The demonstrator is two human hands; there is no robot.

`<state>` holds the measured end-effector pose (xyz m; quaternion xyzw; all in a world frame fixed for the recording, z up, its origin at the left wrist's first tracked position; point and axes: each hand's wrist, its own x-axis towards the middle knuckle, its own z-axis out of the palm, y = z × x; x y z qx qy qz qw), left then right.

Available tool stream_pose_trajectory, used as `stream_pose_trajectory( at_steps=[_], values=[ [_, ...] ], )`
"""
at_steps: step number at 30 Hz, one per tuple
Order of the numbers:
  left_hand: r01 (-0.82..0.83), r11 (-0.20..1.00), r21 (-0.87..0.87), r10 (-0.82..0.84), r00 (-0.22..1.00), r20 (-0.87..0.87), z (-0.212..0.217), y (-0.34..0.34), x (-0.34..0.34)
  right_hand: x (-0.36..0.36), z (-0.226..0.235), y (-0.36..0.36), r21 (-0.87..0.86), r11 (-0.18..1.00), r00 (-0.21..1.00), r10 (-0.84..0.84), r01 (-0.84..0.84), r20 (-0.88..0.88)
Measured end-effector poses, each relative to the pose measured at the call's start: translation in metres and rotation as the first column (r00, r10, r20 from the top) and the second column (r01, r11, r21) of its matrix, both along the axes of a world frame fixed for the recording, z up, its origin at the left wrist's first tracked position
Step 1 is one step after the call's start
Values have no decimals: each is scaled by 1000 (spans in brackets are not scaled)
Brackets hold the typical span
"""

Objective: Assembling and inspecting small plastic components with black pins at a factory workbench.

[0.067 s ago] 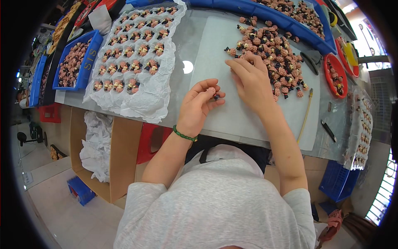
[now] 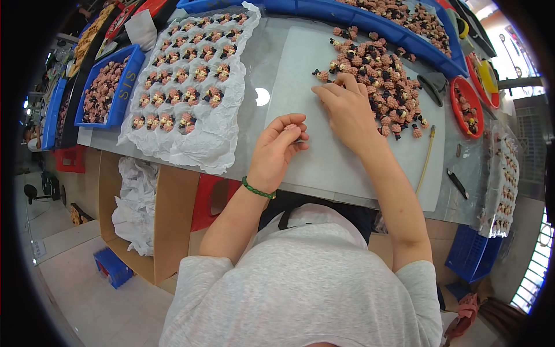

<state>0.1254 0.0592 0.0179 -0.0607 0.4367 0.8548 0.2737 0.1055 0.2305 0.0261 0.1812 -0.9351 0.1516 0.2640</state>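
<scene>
Pinched between the thumb and fingers of my left hand (image 2: 276, 149) is a small figurine (image 2: 292, 128) with a bumpy pink top; much of it is hidden by the fingers. My right hand (image 2: 350, 113) reaches over the left edge of a heap of similar pink and black figurines (image 2: 393, 87). Its fingers are bent and apart, nothing shows between them, and some fingertips are hidden. White paper sheeting (image 2: 300, 63) lies beneath the heap. To the left, a tray lined with crumpled white paper (image 2: 211, 136) holds rows of figurines in its hollows, faces up.
Blue bins (image 2: 128, 87) of figurines stand at the far left and along the back (image 2: 324, 10). On the right are a red bowl (image 2: 467, 107), a thin yellow stick (image 2: 426, 159), a black pen-like tool (image 2: 458, 184) and a wrapped tray (image 2: 502, 185). A cardboard box (image 2: 173, 220) stands below the table's left edge.
The figurine in my left hand has turned slightly, so less of its dark part shows. My right hand has shifted a little at the heap's edge.
</scene>
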Motion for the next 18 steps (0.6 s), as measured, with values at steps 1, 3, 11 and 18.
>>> stream_pose_trajectory(
  at_steps=[1, 3, 11, 18],
  values=[
    [14, 998, -66, -19, 997, -76, -5, -2, 0, -3, -2, 0, 71, 997, 999, 21, -24, 35],
    [17, 991, -132, -37, 988, -150, -7, -4, -1, 2, -3, -4, -165, 984, 993, 77, -62, 87],
    [42, 955, -294, -195, 836, -512, -2, 4, -7, 53, -2, -22, -849, -134, 682, 664, 511, 306],
    [61, 946, -317, -185, 908, -376, -9, 4, -5, 72, -11, -24, -858, 272, 785, 353, 435, 509]
  ],
)
